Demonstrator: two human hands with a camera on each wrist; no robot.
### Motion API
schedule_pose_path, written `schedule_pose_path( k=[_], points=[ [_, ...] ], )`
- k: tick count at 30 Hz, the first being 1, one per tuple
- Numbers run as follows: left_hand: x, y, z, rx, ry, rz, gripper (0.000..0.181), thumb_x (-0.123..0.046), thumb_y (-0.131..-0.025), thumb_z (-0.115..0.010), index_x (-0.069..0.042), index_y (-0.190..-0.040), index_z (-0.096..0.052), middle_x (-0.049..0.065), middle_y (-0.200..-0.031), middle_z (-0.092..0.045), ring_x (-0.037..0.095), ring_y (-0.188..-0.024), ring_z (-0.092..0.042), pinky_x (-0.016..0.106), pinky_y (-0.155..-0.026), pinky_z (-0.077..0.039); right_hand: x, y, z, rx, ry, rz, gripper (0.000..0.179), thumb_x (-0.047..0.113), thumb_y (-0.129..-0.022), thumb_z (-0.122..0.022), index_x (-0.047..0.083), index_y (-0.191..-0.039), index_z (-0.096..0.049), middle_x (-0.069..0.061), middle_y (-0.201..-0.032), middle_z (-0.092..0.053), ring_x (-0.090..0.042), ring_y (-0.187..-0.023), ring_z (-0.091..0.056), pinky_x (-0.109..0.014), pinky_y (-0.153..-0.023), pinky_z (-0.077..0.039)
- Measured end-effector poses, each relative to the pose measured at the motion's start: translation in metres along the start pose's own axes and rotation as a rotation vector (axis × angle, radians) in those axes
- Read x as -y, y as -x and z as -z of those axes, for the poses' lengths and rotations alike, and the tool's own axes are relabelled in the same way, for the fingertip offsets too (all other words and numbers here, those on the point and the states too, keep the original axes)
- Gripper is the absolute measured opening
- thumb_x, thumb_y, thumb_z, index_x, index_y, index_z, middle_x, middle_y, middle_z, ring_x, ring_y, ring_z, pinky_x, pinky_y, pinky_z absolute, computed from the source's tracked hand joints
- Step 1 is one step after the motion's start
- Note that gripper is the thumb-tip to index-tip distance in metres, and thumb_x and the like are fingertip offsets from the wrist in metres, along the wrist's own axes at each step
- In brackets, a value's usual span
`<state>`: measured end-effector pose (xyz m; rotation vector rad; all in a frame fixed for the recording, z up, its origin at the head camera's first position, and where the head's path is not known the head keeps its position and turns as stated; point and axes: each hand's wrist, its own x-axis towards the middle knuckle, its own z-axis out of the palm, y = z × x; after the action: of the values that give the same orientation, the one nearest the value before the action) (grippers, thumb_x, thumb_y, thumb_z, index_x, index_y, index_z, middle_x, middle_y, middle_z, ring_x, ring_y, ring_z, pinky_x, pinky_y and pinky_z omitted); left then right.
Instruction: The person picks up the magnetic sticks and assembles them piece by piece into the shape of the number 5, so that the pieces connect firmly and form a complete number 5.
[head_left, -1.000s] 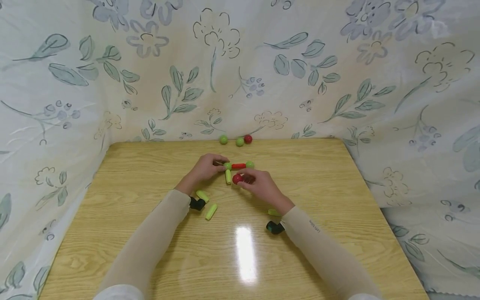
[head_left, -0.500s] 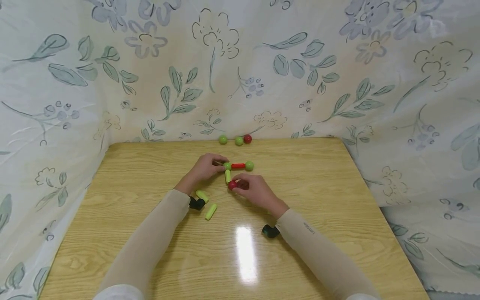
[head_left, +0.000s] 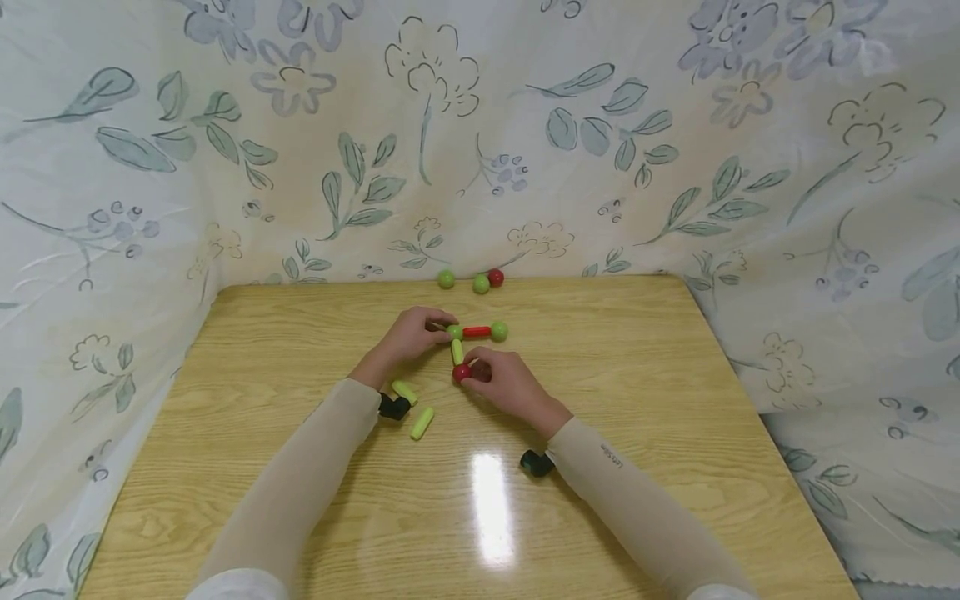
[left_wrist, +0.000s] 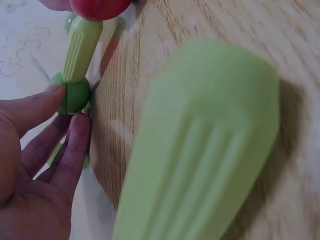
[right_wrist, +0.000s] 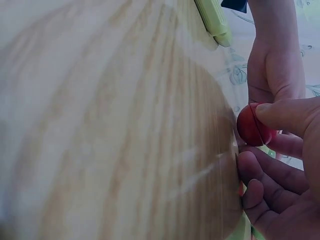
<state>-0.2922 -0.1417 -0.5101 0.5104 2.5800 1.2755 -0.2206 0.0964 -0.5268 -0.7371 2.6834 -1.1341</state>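
Pinching a red ball (head_left: 461,374) between thumb and finger, the right hand (head_left: 510,385) is closed only as far as the ball permits; the left hand (head_left: 415,336) has likewise its thumb and fingers about a green ball (head_left: 455,332), farther from the person; between these balls lies a yellow-green rod (head_left: 457,352), whose long axis runs toward the person, its near end inclined slightly to the right and appearing to meet the red ball; from the green ball a red rod (head_left: 476,332) points to the right, nearly parallel to the table's far edge, and reaches a second green ball (head_left: 498,331); the two rods form a corner, in the far middle of the wooden table (head_left: 637,350); near the left sleeve (head_left: 315,467), two loose rods (head_left: 422,423) slant in different directions.
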Motion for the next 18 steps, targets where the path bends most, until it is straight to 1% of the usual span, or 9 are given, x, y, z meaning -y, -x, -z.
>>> schedule_pose_path(
  k=[3,6,9,14,18],
  points=[
    [-0.0001,0.0005,-0.0010,0.000,0.008,0.006,0.028,-0.010,-0.103,-0.074,-0.008,-0.132,-0.078,0.009,-0.134,-0.073,0.030,-0.119,-0.068,0.048,-0.106,-0.053,0.0008,0.0002,-0.0005,-0.001,0.021,0.008,0.026,0.019,-0.099,-0.084,0.016,-0.122,-0.073,0.007,-0.106,-0.073,-0.010,-0.090,-0.066,-0.031,-0.081,-0.058],
    [0.0004,0.0005,-0.0015,-0.002,0.011,0.008,0.028,-0.009,-0.103,-0.074,-0.008,-0.131,-0.078,0.009,-0.133,-0.073,0.030,-0.118,-0.068,0.048,-0.106,-0.054,0.0028,0.0002,-0.0008,0.008,0.026,0.018,0.030,0.018,-0.100,-0.083,0.015,-0.128,-0.073,0.005,-0.115,-0.073,-0.010,-0.096,-0.067,-0.031,-0.086,-0.057],
    [0.0008,0.0006,-0.0015,-0.003,0.012,0.007,0.028,-0.009,-0.103,-0.074,-0.008,-0.131,-0.078,0.009,-0.134,-0.073,0.030,-0.118,-0.069,0.048,-0.105,-0.054,0.0046,-0.0001,-0.0019,0.021,0.029,0.040,0.031,0.016,-0.101,-0.082,0.015,-0.130,-0.073,0.004,-0.118,-0.074,-0.010,-0.099,-0.067,-0.031,-0.087,-0.057],
    [0.0003,0.0010,-0.0013,0.001,0.021,0.013,0.030,-0.009,-0.103,-0.074,-0.007,-0.133,-0.077,0.009,-0.135,-0.072,0.030,-0.119,-0.069,0.048,-0.106,-0.054,0.0057,-0.0024,-0.0051,0.020,0.056,0.093,0.027,0.017,-0.101,-0.082,0.016,-0.127,-0.075,0.006,-0.111,-0.073,-0.009,-0.092,-0.065,-0.030,-0.081,-0.056],
    [0.0002,0.0012,-0.0014,0.005,0.030,0.013,0.030,-0.008,-0.103,-0.074,-0.007,-0.133,-0.077,0.009,-0.136,-0.072,0.030,-0.119,-0.069,0.047,-0.106,-0.054,0.0068,-0.0044,-0.0073,0.017,0.067,0.117,0.025,0.018,-0.101,-0.081,0.017,-0.126,-0.075,0.006,-0.110,-0.073,-0.008,-0.090,-0.065,-0.028,-0.080,-0.056]
  ],
)
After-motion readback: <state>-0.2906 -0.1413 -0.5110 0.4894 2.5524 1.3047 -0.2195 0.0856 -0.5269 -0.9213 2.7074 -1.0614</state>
